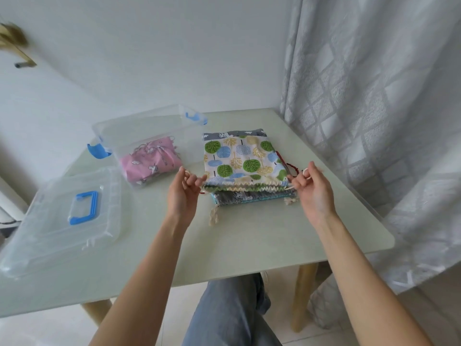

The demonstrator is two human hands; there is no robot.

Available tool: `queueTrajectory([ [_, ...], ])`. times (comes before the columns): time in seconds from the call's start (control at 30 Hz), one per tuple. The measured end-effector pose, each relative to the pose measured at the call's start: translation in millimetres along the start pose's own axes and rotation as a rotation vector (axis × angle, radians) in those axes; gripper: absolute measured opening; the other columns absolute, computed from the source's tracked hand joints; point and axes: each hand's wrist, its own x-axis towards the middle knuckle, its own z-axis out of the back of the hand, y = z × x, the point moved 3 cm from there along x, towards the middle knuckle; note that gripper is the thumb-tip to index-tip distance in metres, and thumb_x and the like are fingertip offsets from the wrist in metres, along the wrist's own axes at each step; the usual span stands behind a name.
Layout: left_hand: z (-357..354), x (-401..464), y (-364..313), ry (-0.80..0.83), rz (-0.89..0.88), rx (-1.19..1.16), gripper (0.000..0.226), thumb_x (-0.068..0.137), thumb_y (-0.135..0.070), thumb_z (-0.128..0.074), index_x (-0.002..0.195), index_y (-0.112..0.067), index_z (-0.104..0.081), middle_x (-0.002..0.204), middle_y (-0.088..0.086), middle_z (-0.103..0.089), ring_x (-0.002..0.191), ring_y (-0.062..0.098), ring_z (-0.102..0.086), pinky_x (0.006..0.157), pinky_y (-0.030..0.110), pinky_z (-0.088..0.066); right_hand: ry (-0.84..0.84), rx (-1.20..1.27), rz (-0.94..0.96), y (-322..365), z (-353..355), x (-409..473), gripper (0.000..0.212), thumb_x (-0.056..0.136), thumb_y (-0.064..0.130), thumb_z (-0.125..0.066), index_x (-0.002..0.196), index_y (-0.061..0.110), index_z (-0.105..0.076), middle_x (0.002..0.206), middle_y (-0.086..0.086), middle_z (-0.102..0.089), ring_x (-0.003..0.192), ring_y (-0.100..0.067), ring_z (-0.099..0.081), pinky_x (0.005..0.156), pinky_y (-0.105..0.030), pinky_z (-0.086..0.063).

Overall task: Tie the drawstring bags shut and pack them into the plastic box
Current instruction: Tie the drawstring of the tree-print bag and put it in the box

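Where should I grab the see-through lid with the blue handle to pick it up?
Probably by the blue handle in the middle of the lid. Come from above: the lid lies flat on the table, handle facing up, so fingers can curl under it.

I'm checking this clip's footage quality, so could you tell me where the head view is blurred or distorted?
Head view: soft, even daylight with no hard shadows; the brass door handle at top left is motion-smeared; wide-angle bending curves the table edge and stretches the forearms; the tree-print drawstring bag stays fairly sharp; faint glare on the clear lid.
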Motion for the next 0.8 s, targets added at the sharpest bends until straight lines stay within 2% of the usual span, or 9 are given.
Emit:
queueTrajectory([
  [0.1,18.2,6.0,-4.5,-0.101,-0.007,0.082,0.036,0.102,-0.022,-0.032,0.066,-0.019,-0.032,0.045,-0.011,-0.027,0.039,0.006,-0.027,0.071,0.025,-0.052,-0.083,-0.272,0.020,-0.4,13.2,5.1,0.035,0.098,0.018,-0.045,0.064,0.016,-0.037,0.052,0.008,-0.031,0.045,-0.007,-0.032,0.054,-0.020,-0.034],
  [0.17,28.2,7.0,-9.4,-0.145,-0.031,0.157,0.035,0.101,-0.021,-0.033,0.066,-0.019,-0.032,0.045,-0.012,-0.027,0.039,0.005,-0.026,0.057,0.020,-0.049,-0.106,-0.402,0.035,-1.1,22.6,6.8,0.034,0.098,0.016,-0.046,0.066,0.016,-0.037,0.054,0.005,-0.028,0.046,-0.007,-0.031,0.051,-0.021,-0.028],
  [0.23,31.3,5.5,-11.2,-0.142,-0.081,0.381,0.034,0.101,-0.019,-0.035,0.066,-0.018,-0.033,0.049,-0.009,-0.029,0.040,0.004,-0.028,0.048,0.020,-0.043,-0.082,-0.540,0.049,-3.3,27.2,6.8,0.030,0.098,0.016,-0.047,0.069,0.017,-0.041,0.055,0.007,-0.031,0.047,-0.005,-0.032,0.053,-0.024,-0.027],
  [0.3,25.2,1.7,-8.4,-0.038,-0.171,0.710,0.032,0.100,-0.018,-0.039,0.068,-0.016,-0.038,0.056,-0.005,-0.034,0.042,0.004,-0.034,0.048,0.024,-0.041,0.012,-0.827,0.102,-5.0,22.5,5.2,0.026,0.095,0.019,-0.053,0.070,0.018,-0.045,0.053,0.013,-0.042,0.048,-0.002,-0.038,0.056,-0.023,-0.032],
  [0.4,12.8,-3.8,0.7,0.228,-0.289,1.226,0.020,0.093,-0.026,-0.055,0.076,-0.019,-0.050,0.063,-0.004,-0.049,0.052,0.006,-0.043,0.055,0.025,-0.040,0.224,-1.238,0.181,-10.6,5.5,-1.0,0.013,0.087,0.026,-0.064,0.084,0.018,-0.054,0.069,0.014,-0.054,0.057,0.005,-0.048,0.057,-0.011,-0.036],
  [0.5,13.1,-8.3,6.8,0.434,-0.454,1.511,0.020,0.079,-0.031,-0.072,0.082,-0.021,-0.055,0.072,-0.008,-0.052,0.063,0.005,-0.046,0.060,0.020,-0.038,0.388,-1.508,0.321,-16.8,-3.1,-6.2,0.019,0.082,0.030,-0.070,0.089,0.016,-0.059,0.079,0.011,-0.061,0.065,0.004,-0.051,0.058,-0.014,-0.035],
  [0.6,19.8,-9.7,6.6,0.490,-0.605,1.601,0.030,0.071,-0.028,-0.079,0.089,-0.015,-0.060,0.083,-0.002,-0.057,0.073,0.014,-0.047,0.068,0.022,-0.037,0.442,-1.637,0.409,-19.5,0.9,-9.4,0.025,0.079,0.031,-0.073,0.090,0.011,-0.063,0.082,0.004,-0.064,0.073,-0.011,-0.054,0.067,-0.026,-0.035],
  [0.67,24.9,-8.4,3.9,0.468,-0.685,1.652,0.032,0.070,-0.026,-0.080,0.092,-0.012,-0.061,0.086,0.002,-0.059,0.076,0.017,-0.047,0.068,0.024,-0.037,0.468,-1.646,0.454,-20.0,3.8,-10.8,0.022,0.080,0.028,-0.072,0.088,0.010,-0.063,0.078,0.002,-0.065,0.070,-0.017,-0.057,0.068,-0.029,-0.036],
  [0.8,26.5,-9.6,-2.1,0.442,-0.755,1.660,0.029,0.073,-0.024,-0.078,0.091,-0.009,-0.062,0.085,0.003,-0.062,0.073,0.021,-0.052,0.066,0.029,-0.044,0.492,-1.532,0.479,-16.7,8.4,-7.3,0.012,0.084,0.021,-0.069,0.081,0.012,-0.062,0.070,0.006,-0.064,0.061,-0.013,-0.057,0.064,-0.030,-0.037],
])
